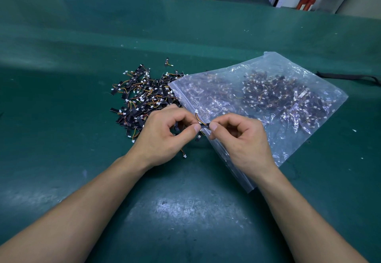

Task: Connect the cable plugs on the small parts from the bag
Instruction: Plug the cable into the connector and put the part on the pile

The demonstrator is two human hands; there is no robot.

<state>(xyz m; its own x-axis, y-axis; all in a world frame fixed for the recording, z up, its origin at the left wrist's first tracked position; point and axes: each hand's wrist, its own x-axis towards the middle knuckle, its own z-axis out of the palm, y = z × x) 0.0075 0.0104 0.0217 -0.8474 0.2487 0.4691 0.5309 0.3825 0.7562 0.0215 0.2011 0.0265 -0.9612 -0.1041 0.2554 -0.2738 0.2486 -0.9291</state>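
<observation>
Green-matted counter (185, 211) runs under my forearms. My left hand (165, 130) and right hand (241, 137) each pinch an end of one small black strip part (204, 126). Its white plug (196, 111) loops up between them, probably kept free for mating. Beyond the left hand lies the loose pile of parts (144, 97). Beyond the right is the clear plastic zip bag (268, 97), its mouth facing the pile.

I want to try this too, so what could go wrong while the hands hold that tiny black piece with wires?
The small part, pinched only at its ends by the left hand and right hand, could slip and vanish into the look-alike pile. Its thin wires might pull loose if the white plug is forced. The bag beside the pile could let done and undone pieces mix.
</observation>
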